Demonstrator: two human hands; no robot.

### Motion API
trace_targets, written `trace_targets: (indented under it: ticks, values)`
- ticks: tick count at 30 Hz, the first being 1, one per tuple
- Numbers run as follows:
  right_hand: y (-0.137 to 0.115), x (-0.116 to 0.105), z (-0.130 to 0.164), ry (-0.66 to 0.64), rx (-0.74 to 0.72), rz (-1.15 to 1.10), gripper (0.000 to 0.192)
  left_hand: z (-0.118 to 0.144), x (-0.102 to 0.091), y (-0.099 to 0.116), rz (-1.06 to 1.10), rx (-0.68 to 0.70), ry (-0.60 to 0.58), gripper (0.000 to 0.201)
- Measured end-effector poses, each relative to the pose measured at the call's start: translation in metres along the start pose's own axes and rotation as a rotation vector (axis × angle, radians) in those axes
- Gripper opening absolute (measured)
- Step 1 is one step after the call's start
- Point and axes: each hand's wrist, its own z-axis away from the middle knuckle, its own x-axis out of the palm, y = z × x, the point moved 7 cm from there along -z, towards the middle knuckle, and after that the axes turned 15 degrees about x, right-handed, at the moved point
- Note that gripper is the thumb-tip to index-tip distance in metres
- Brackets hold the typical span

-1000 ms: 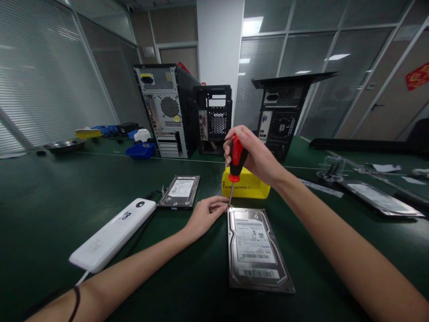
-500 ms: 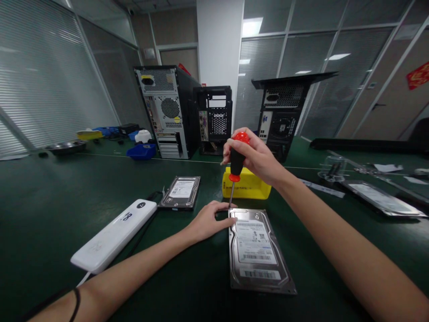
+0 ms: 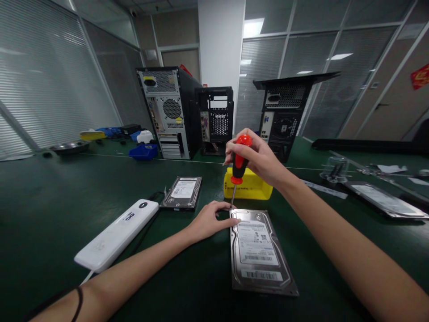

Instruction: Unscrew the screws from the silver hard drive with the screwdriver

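i see the right hand point(image 3: 258, 157) wrapped around a red-and-black-handled screwdriver point(image 3: 239, 170), its thin metal shaft leaning slightly, the handle tipped toward one o'clock. the tip sits at the far left corner of a silver rectangular metal hard drive with a white paper label point(image 3: 258, 245), which lies flat on the green tabletop point(image 3: 43, 201) below the hands; taking the drive as my clock centre, that corner is at eleven. whether the tip is seated in anything there, i can't make out.

the left hand point(image 3: 208, 222) is half open, reaching in from nine: thumb resting on the drive's left edge, index finger stretched to the corner, right by the tip. that finger worries me most. with the shaft off upright, i judge a hard push could make the tip skid into the finger or scrape the casing. only a light thumb seems to brace the drive, so twisting could swivel it.

just beyond, at twelve, stands an open yellow plastic bin point(image 3: 259, 191); a lunging knuckle might knock it. farther out, a second silver hard drive point(image 3: 183, 191) lies at ten and a long white plastic box point(image 3: 114, 237) at nine, both well apart from the tool.
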Motion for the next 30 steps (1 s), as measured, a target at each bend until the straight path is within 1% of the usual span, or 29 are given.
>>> trace_targets:
  ticks: [4, 7, 10, 12, 16, 18, 24, 27, 30]
  values:
    - [-0.002, 0.006, 0.002, -0.051, -0.011, 0.01, 0.028, 0.0, 0.0, 0.0, 0.022, 0.003, 0.01, 0.047]
    - [-0.002, 0.011, 0.001, -0.094, 0.023, -0.038, 0.025, -0.001, 0.0, -0.001, 0.027, 0.014, 0.008, 0.045]
    - [-0.001, 0.016, 0.001, -0.157, 0.066, -0.068, 0.032, -0.001, 0.001, -0.001, 0.029, 0.008, 0.008, 0.045]
    - [-0.002, 0.013, 0.0, -0.13, 0.056, -0.052, 0.032, -0.001, 0.001, -0.001, 0.032, 0.002, 0.007, 0.045]
    - [-0.002, 0.001, -0.001, 0.019, 0.029, -0.027, 0.03, -0.001, 0.001, -0.001, 0.039, -0.007, 0.006, 0.044]
    - [-0.002, -0.001, -0.001, 0.048, 0.009, -0.026, 0.028, 0.0, 0.001, -0.002, 0.048, -0.017, 0.002, 0.044]
    - [-0.004, 0.003, 0.001, 0.003, -0.012, -0.044, 0.027, 0.0, 0.003, -0.008, 0.134, -0.047, 0.028, 0.056]
    - [-0.001, 0.003, 0.0, -0.034, 0.046, -0.113, 0.023, 0.0, 0.003, -0.009, 0.139, -0.045, 0.031, 0.054]
    - [0.003, 0.002, -0.001, -0.077, 0.106, -0.159, 0.027, -0.001, 0.003, -0.008, 0.138, -0.04, 0.027, 0.049]
